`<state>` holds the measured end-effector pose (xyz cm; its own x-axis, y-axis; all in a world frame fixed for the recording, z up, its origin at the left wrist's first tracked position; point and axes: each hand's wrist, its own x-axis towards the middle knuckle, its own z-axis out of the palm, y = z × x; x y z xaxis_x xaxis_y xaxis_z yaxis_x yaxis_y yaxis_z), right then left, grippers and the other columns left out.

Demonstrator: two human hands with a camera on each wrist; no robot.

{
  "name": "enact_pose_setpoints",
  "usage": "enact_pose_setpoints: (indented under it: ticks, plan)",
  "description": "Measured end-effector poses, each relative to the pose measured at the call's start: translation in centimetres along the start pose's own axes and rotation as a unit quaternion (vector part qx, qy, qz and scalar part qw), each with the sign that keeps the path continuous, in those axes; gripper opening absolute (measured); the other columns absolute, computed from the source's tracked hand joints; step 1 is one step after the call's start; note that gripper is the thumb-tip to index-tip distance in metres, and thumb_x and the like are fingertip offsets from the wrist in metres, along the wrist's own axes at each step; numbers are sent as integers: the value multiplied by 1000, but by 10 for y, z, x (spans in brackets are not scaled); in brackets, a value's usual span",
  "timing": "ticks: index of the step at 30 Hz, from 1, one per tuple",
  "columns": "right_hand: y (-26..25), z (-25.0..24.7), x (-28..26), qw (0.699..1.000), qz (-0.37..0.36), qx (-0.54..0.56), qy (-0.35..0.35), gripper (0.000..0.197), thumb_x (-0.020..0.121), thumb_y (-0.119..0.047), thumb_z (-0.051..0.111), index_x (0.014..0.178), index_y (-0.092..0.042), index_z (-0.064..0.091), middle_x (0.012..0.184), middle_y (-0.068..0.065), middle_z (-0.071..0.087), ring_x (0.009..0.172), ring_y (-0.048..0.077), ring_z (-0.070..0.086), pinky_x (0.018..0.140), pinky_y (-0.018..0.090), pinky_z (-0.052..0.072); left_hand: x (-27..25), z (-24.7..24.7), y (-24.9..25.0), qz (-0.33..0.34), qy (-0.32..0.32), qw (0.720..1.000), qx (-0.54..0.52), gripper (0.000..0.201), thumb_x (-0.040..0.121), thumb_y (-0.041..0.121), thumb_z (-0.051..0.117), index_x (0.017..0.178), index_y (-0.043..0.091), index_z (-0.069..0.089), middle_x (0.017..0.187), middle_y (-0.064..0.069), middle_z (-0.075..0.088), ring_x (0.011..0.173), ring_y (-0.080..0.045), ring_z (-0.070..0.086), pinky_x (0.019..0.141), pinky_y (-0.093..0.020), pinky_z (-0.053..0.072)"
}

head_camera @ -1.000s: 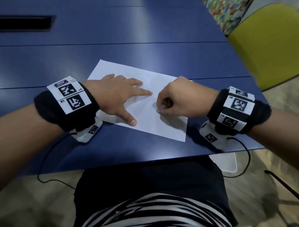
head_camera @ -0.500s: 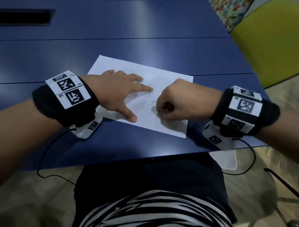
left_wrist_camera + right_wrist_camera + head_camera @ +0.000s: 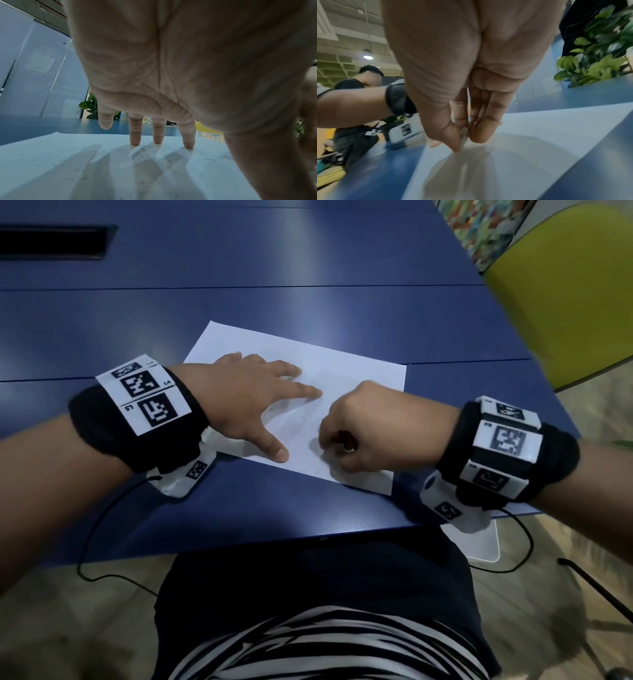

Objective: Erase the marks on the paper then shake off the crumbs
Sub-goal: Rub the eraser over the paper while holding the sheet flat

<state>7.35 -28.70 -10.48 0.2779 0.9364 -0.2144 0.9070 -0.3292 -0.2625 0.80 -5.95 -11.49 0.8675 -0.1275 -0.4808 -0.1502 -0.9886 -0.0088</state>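
Head view: left hand (image 3: 246, 402) lies flat, fingers spread, pressing the paper (image 3: 359, 378); at its 3 o'clock, right hand (image 3: 359, 433) pinches a small eraser (image 3: 464, 136).

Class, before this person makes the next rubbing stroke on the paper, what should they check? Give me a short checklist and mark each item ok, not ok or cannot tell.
1. Paper lies flat on the table: ok.
2. Left hand presses the paper down, fingers straight, tips on the sheet: ok.
3. Right hand pinches a small eraser against the sheet: ok, though the eraser is mostly hidden.
4. Marks left to erase: not ok, a faint mark shows between the hands.
5. Crumbs ready to shake off: specks lie on the sheet, not yet shaken; not ok.
6. Paper clear of the table edge: ok.
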Motion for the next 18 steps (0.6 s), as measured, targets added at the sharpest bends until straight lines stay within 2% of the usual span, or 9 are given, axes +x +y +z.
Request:
enact_pose_setpoints:
  ticks: [3,7,10,12,15,18]
  plan:
    - [14,-9,4,999,37,0,30,12,86,-28,67,91,-23,77,78,-8,71,72,13,62,68,30,52,0,-1,0,2,-4,1000,3,114,63,98,56,156,65,-1,174,10,3,154,-31,23,125,-51,18]
    - [42,-25,-6,992,101,29,75,16,85,-24,75,99,-24,81,75,-18,71,70,2,66,75,31,59,-1,-3,0,5,-9,1000,7,112,67,95,58,156,65,-1,175,8,3,155,-30,21,126,-52,15]
    - [44,-22,-18,991,103,56,71,13,84,-26,77,97,-27,81,75,-18,74,73,-2,69,74,25,60,0,-7,1,15,1,1000,20,112,67,95,60,158,61,4,174,6,8,154,-31,23,126,-52,17]
    - [40,-16,-22,992,98,51,65,12,86,-31,76,96,-26,81,77,-18,74,73,-1,69,73,23,58,4,-12,5,22,15,999,21,116,64,98,59,159,59,7,174,3,9,154,-32,22,126,-51,17]
    - [38,-12,-20,992,91,43,72,14,87,-33,73,97,-26,81,80,-15,76,72,4,68,72,24,57,14,-12,14,31,9,999,17,126,55,105,54,158,61,-3,176,1,-2,159,-32,12,128,-56,10]
    - [33,-12,-14,993,86,33,79,13,88,-32,71,96,-26,80,83,-12,75,71,6,64,70,21,53,20,-8,21,27,5,1000,12,129,50,109,49,155,64,-9,176,0,-4,159,-32,11,126,-62,7]
